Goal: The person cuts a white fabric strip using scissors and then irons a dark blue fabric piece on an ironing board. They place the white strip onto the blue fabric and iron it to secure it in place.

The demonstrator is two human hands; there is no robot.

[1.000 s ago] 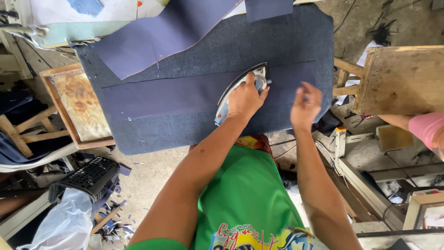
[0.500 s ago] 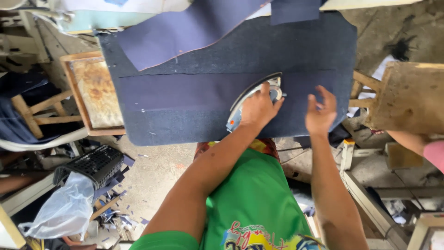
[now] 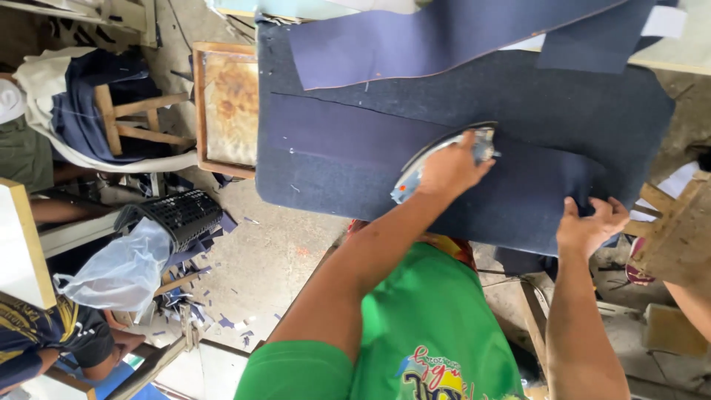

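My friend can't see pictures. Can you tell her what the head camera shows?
A person's left hand presses an iron onto dark blue cloth on a padded board, while the right hand holds the cloth's edge.
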